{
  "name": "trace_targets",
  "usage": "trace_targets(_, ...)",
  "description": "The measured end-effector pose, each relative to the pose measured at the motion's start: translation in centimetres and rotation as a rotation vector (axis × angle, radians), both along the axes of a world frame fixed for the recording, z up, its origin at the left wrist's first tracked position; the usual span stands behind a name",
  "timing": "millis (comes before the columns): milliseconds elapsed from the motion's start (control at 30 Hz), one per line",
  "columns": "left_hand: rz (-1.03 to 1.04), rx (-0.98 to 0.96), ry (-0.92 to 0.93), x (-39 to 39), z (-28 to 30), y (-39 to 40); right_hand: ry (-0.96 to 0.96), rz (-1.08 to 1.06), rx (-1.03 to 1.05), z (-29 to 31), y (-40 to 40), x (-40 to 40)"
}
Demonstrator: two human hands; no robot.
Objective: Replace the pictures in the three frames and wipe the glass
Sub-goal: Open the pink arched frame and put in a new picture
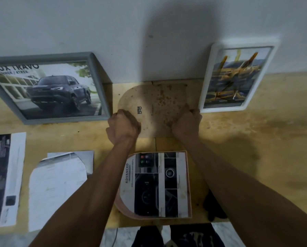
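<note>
**Arched backing board held at its two lower sides, near the back edge of the counter**

Here, I see my two bare forearms reaching forward over a yellowish wooden counter (pixel 238 132) toward the wall. Both hands are curled closed on a flat, stained backing board (pixel 154 104) with one rounded end; it lies near the middle of the counter's back edge. My left hand (pixel 123 126) grips its near-left side and my right hand (pixel 186 124) grips its near-right side. I cannot tell whether the board lies flat on the counter or is lifted slightly.

I judge the board thin, light and fairly stiff, like pressed fibre, with a dry, blotched surface that should not slip. Holding it by opposite sides, as now, seems the safest grip; its centre could flex.

At the near edge, between my forearms, lies an arched pink frame (pixel 153 184) with a printed page in it. Any glass there would be fragile and smear easily, so I would hold it by the rim only.

A grey frame (pixel 49 88) showing a dark truck leans at the back left. A white frame (pixel 236 77) leans at the back right. Loose cut pages (pixel 60 186) lie toward the left edge.
</note>
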State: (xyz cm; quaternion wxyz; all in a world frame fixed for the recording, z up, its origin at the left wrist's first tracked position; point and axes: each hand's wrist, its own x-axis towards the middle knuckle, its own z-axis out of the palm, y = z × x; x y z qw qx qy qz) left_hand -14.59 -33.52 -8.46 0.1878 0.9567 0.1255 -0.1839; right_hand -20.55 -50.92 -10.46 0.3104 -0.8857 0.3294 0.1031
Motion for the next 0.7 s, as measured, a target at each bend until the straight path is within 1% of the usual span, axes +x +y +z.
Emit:
trace_targets(100,-0.1,0.141,-0.034,-0.7,0.5,-0.1,-0.011,0.007,-0.048,0.1,0.3,-0.2)
trace_targets(233,-0.204,0.199,-0.058,-1.7,1.4,0.0,-0.008,0.037,-0.097,0.3,0.7,-0.5)
trace_targets(300,-0.211,0.154,-0.072,-2.4,1.9,0.6,-0.023,0.04,-0.107,0.3,0.9,-1.0)
trace_targets(367,-0.168,0.061,-0.09,-3.4,2.5,1.7,-0.053,0.026,-0.081,0.7,1.3,-1.6)
trace_targets(567,-0.026,-0.111,-0.066,-8.5,3.8,7.5,-0.19,-0.026,0.068,2.8,3.8,-7.7)
trace_targets(633,-0.039,-0.126,-0.049,-10.9,4.1,9.0,-0.216,-0.026,0.075,3.8,5.0,-10.6)
trace_targets(700,-0.1,-0.123,-0.009,-13.5,4.1,9.9,-0.212,-0.032,0.078,4.2,6.4,-13.7)
